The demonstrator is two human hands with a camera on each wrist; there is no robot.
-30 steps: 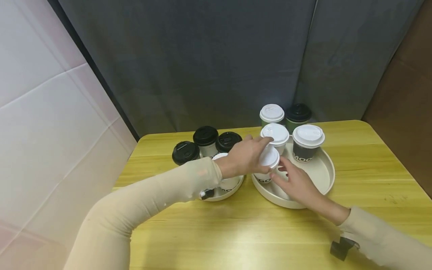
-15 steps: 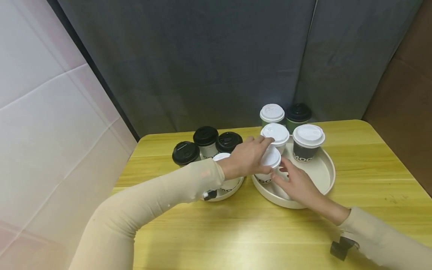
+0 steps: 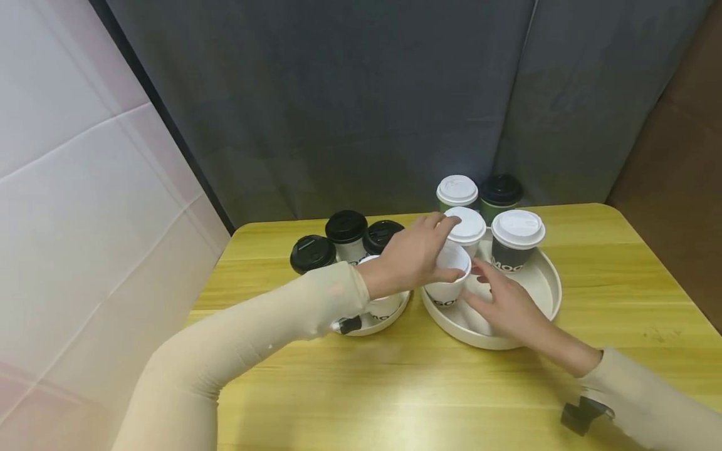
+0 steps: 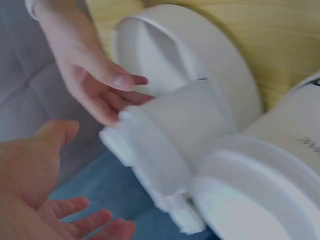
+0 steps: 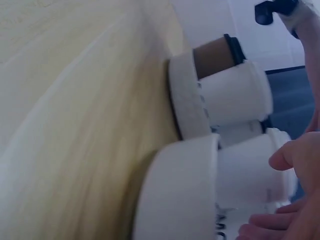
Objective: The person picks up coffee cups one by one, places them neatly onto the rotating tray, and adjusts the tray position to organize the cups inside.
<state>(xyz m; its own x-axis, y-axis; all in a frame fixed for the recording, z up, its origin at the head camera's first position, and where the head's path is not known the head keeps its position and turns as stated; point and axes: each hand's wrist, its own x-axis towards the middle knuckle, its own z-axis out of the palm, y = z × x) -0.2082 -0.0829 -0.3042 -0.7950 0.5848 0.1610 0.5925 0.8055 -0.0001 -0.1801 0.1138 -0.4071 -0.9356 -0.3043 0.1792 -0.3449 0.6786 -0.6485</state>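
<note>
A white paper cup (image 3: 444,290) with a white lid stands at the left side of the right-hand round tray (image 3: 486,342). Over its lid my left hand (image 3: 410,255) is spread, thumb and fingers apart; the left wrist view shows this left hand (image 4: 35,185) separated from the lidded cup (image 4: 187,117). My right hand (image 3: 514,308) is at the cup's right side, fingers loosely extended. Whether the right fingertips touch the cup is unclear. In the right wrist view, the right thumb (image 5: 284,157) lies in front of a white cup (image 5: 245,172).
Beside these hands, a dark cup (image 3: 510,252) and another white-lidded cup (image 3: 467,227) share the tray. Two cups, one white-lidded (image 3: 457,189) and one black-lidded (image 3: 501,190), stand behind. Several cups, including a black-lidded one (image 3: 313,253), crowd around the left tray (image 3: 375,329).
My left hand's fingers have spread and lifted off the cup's lid. The right hand has drawn slightly right and down. The cup looks nearly unmoved.
</note>
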